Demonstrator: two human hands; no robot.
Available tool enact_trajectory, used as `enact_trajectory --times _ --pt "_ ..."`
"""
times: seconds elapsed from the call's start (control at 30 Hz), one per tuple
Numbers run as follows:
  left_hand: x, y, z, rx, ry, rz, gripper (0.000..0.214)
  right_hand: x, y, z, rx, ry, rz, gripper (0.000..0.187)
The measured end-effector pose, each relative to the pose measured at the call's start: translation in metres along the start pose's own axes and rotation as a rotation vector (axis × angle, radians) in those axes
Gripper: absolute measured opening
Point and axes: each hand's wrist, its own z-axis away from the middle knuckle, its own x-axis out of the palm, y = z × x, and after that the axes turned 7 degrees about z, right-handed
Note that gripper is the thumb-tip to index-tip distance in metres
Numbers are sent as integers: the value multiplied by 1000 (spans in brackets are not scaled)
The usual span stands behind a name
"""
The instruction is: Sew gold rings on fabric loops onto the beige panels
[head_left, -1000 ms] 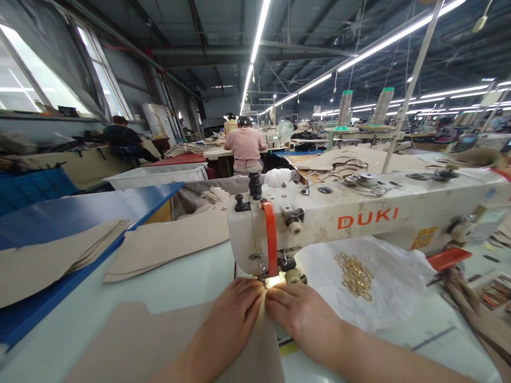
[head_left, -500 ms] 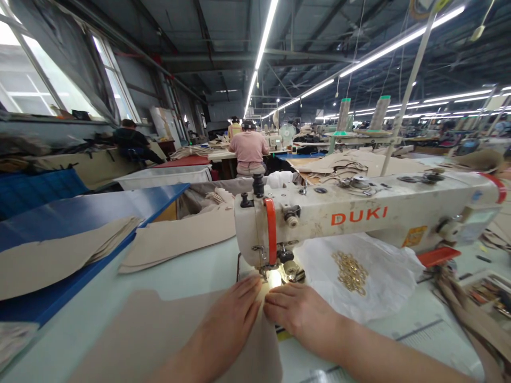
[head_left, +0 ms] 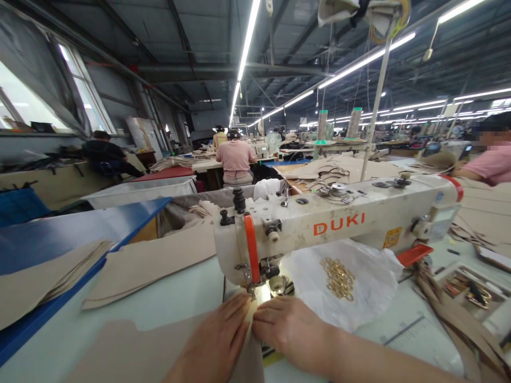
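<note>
A flat beige fabric panel (head_left: 136,348) lies on the pale table under the white sewing machine (head_left: 295,229) marked DUKI. My left hand (head_left: 213,338) rests on the panel with its fingers stretched out flat, tips close to the lit presser foot (head_left: 252,292). Just right of the needle area, my right hand (head_left: 293,330) has its fingers curled and pressed together at the panel's edge. The fingertips of both hands almost meet in front of the foot. The stitching point is largely hidden by them.
Behind the needle, gold-coloured metal rings (head_left: 338,279) lie on a white plastic sheet (head_left: 375,276). Beige panels (head_left: 147,260) are stacked at the left, beside a blue table (head_left: 136,215). Straps (head_left: 447,308) and a tool tray (head_left: 499,319) are at the right. Co-workers sit further off.
The camera view has turned right, so the machine sits further left and lower, and a person shows at the right edge. Both hands keep their places at the presser foot.
</note>
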Motion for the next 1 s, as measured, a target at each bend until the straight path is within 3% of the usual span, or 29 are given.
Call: enact_trajectory --times 0.43,1.0 --pt "9 -8 0 -6 -13 -87 35 4 3 -2 8 -7 7 9" --pt "2 3 -1 -142 -3 78 32 2 0 -2 1 -38 -30 10"
